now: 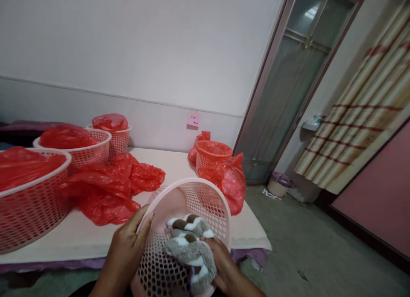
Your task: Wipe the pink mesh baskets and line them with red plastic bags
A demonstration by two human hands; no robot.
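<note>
A pale pink perforated plastic basket (221, 194) is tilted towards me at the front edge of the white-covered table. My left hand (133, 235) grips its rim on the left side, fingers closed over the edge. Inside the basket, my right hand (221, 263) is closed on a bunched cloth (192, 245) with grey, white and brown stripes. The cloth lies against the basket's inner wall; part of the right hand's fingers is hidden behind it. Loose red plastic bags (109, 186) lie crumpled to the left of the basket.
Several baskets with red bags stand at left, the nearest basket (32, 203) largest in view. A red-lined basket (214, 148) and a filled red bag (232, 183) sit behind mine. A waste bin (277, 186) is on the floor near the glass door (282, 83). A pink note (193, 119) sticks to the wall.
</note>
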